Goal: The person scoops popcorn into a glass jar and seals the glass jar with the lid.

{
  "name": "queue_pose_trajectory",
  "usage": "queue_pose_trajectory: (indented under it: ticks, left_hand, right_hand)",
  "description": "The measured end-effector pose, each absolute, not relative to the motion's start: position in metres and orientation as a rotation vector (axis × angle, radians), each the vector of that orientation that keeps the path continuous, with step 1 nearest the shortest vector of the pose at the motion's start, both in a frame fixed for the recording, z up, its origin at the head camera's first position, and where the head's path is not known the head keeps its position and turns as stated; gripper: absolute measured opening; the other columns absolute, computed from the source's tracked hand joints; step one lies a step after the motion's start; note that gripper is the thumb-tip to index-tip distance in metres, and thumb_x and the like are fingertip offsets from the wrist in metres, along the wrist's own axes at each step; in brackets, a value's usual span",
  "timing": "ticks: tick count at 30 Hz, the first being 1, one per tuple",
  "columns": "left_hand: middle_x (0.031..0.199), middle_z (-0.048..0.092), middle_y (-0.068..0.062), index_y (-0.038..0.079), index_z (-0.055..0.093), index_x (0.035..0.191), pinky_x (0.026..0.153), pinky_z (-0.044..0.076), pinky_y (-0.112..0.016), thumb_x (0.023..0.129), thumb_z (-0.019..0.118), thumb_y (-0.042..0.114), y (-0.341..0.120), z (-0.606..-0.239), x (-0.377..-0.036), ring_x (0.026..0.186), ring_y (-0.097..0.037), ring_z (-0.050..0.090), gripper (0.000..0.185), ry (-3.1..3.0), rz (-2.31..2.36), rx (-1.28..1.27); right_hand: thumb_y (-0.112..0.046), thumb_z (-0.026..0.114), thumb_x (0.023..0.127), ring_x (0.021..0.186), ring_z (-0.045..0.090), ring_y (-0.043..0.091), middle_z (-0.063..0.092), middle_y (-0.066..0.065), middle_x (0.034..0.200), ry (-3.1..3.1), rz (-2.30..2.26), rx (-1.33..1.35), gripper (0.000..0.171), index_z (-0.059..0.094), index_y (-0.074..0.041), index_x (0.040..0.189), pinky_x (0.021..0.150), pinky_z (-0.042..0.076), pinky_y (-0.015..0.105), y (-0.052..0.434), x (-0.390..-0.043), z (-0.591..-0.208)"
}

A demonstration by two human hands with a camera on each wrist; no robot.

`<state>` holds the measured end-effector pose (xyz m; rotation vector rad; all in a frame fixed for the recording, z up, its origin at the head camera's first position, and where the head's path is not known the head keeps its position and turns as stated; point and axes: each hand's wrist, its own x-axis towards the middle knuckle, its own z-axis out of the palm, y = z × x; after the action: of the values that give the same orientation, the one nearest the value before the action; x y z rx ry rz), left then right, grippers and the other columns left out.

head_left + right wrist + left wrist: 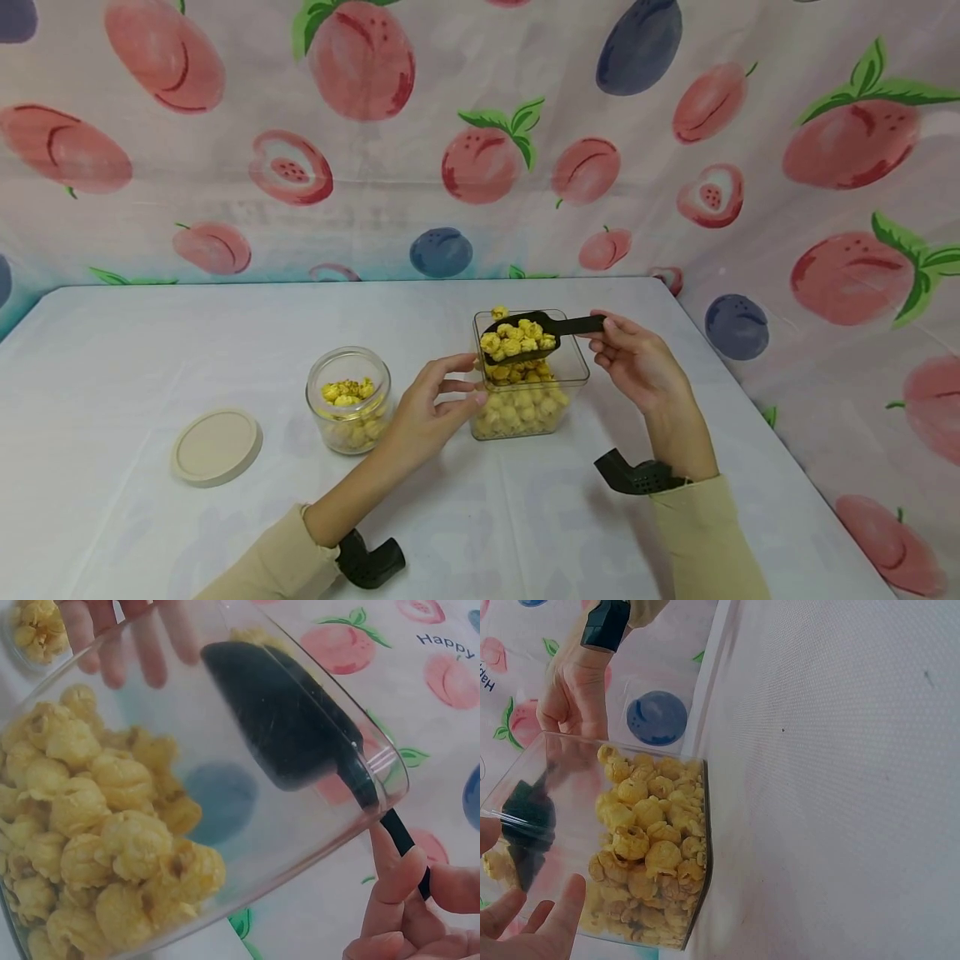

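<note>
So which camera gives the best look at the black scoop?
The head view: it shows the whole black scoop, heaped with popcorn, its handle pinched by the right hand. The right wrist view shows only its underside through the clear container. The left wrist view gives a dark blur behind the container wall.

You are sitting at a makeshift home-style recording corner rather than a real kitchen. A fruit-print cloth (480,133) with peaches and plums is hanging as a backdrop behind and to the right of you, and a plain white cloth is covering the counter (150,350). Snack containers are standing on it: a glass jar (348,400) and a clear tub of popcorn (528,392).
</note>
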<state>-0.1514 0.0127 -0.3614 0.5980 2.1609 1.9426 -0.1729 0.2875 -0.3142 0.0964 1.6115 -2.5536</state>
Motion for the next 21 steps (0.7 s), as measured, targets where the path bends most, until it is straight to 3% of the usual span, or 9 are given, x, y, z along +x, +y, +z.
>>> queue_pose_trajectory:
  ticks: [11,21]
  left_hand:
    - [0.135,0.044,-0.005,0.015,0.045,0.134,0.09,0.052,-0.032,0.09,0.062,0.02,0.0136,-0.3612,-0.1508,0.114,-0.021,0.054,0.048,2.169,1.95,0.578]
    - [0.136,0.043,-0.004,0.016,0.045,0.134,0.091,0.052,-0.034,0.09,0.062,0.02,0.0133,-0.3604,-0.1499,0.114,-0.02,0.054,0.048,2.166,1.947,0.58]
  right_hand:
    - [-0.009,0.04,0.099,0.071,0.051,0.013,0.07,0.004,0.081,1.518,-2.569,0.049,0.025,0.065,-0.008,0.096,0.065,0.033,0.021,0.2949,-0.1742,-0.3158]
    - [-0.009,0.047,0.096,0.072,0.051,0.015,0.07,0.005,0.081,1.505,-2.59,0.127,0.017,0.064,-0.007,0.096,0.068,0.033,0.022,0.2978,-0.1719,-0.3121]
